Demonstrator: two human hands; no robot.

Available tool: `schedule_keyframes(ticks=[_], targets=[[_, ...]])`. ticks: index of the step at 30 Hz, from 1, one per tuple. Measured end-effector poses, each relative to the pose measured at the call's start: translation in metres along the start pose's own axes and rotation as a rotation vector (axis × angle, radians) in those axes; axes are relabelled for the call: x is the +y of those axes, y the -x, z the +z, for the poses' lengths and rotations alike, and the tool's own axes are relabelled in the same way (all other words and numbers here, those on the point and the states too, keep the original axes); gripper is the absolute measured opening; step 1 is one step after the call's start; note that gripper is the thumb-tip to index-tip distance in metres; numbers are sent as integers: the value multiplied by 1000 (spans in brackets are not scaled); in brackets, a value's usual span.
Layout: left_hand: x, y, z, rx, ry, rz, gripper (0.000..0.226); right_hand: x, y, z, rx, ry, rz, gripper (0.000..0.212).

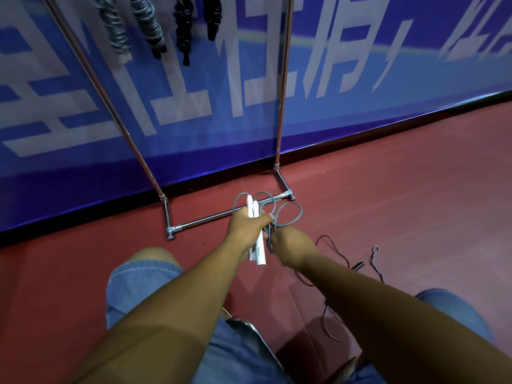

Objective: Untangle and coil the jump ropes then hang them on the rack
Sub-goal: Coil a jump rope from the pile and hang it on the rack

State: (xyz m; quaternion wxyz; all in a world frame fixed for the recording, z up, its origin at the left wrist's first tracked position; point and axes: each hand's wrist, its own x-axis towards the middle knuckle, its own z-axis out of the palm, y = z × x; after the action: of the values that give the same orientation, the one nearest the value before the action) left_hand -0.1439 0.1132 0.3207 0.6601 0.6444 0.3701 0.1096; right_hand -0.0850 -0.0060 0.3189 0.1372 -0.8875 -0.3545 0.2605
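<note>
My left hand (247, 228) grips the two white handles (256, 252) of a grey jump rope, held side by side and upright. Grey cord loops (288, 215) stick out above and to the right of that hand. My right hand (292, 246) pinches the grey cord just right of the handles, its fingers curled round the strands. A second, black jump rope (332, 252) lies loose on the red floor to the right, its black handle (358, 265) beside my right forearm. The rack (281, 112) stands ahead against the wall, with several coiled ropes (146, 26) hanging from its top.
The rack's chrome base bar (210, 217) lies on the red floor just beyond my hands. A blue banner wall (360, 79) with white characters runs behind it. My knees in denim shorts (138, 281) sit low in view.
</note>
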Motion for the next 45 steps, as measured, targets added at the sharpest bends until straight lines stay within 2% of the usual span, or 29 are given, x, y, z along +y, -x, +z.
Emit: schedule_keyframes(ticks=[6,8,13,18,22,25,27,29,32,34,41,45], targets=[[5,1,8,-34,-83,-13,28,11,-3,13,48,169,-86,27],[5,-2,11,19,-137,8,27,10,-4,14,47,96,-78,26],[21,-13,8,220,-44,58,18,13,-5,7,174,-480,15,27],[24,-17,2,331,25,82,17,17,2,15,170,-597,-33,11],[22,-18,-4,377,21,98,19,17,8,23,159,-654,-66,22],[23,-21,-11,411,14,107,18,19,15,25,128,-557,-75,46],[24,-22,-14,424,7,111,16,20,18,29,137,-474,-82,54],[27,-22,-16,433,15,120,15,19,19,33,171,-437,-57,52],[30,-23,-18,440,9,140,15,16,17,33,236,-226,23,31],[32,-22,-17,433,-5,145,15,14,16,31,198,-60,46,39],[33,-24,-20,441,9,155,14,8,18,27,113,-243,54,43],[33,-22,-19,432,6,166,15,10,24,27,179,-305,109,52]])
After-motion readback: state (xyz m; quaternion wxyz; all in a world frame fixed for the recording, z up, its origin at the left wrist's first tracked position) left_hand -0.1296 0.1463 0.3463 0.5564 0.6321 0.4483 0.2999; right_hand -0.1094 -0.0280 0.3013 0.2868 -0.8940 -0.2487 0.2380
